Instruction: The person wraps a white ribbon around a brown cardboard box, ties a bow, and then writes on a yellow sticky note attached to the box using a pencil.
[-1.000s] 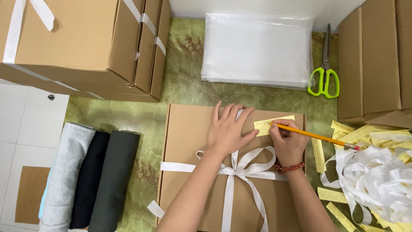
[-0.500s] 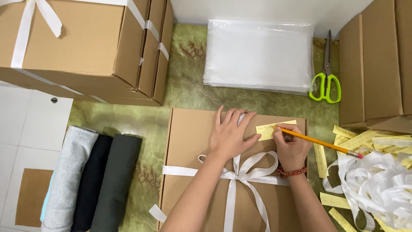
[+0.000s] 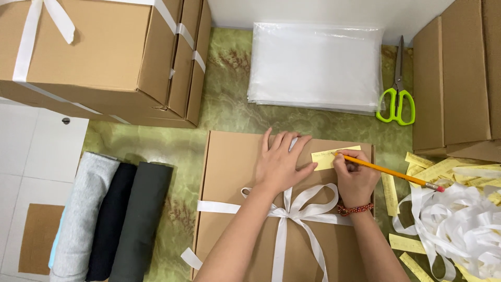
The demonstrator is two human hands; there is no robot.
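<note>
Landmark: a flat cardboard box (image 3: 235, 209) tied with a white ribbon bow (image 3: 292, 209), lying on a green marbled surface (image 3: 224, 115).
Left hand (image 3: 279, 164): spread flat, fingers fanned, pressing on the lid of the box just beside the left end of the yellow note.
Right hand (image 3: 355, 177): closed in a writing grip, pinching a yellow pencil (image 3: 389, 171) whose tip touches the note; a red braided bracelet (image 3: 356, 209) sits at the wrist.
Yellow note (image 3: 331, 156): a small strip on the box lid near its far right corner; marks seem to be on it, too small to make out.
Doing it well: the flat hand should pin the strip so that it does not slide, and the pencil should press lightly, since the lid may give underneath.
Beyond the box: a stack of clear plastic bags (image 3: 318, 65) and green-handled scissors (image 3: 396, 96).
Right of the box: loose white ribbon (image 3: 459, 230) and more yellow strips (image 3: 433, 167).
Left of the box: three rolled cloths (image 3: 109, 219), grey, black and dark green.
Far left of the box: larger ribboned cartons (image 3: 99, 52).
</note>
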